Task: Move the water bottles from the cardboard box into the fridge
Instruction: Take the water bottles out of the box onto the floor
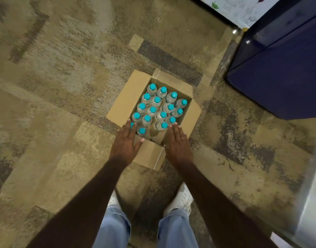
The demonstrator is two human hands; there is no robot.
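An open cardboard box [125, 97] sits on the patterned carpet in the middle of the head view, flaps folded out. Inside it stand several clear water bottles [156, 102] with turquoise caps, packed upright in rows. My left hand [125, 143] reaches over the box's near left corner, fingers straight, partly covering one cap. My right hand [177, 141] reaches over the near right corner, fingers straight, tips beside a bottle cap. Neither hand holds anything. The dark blue fridge [282, 68] stands at the upper right with its door shut.
Beige and grey carpet [64, 86] surrounds the box. A grey appliance or cabinet edge [312, 203] runs down the right side. My legs in light blue trousers and white shoes [182, 196] stand just behind the box.
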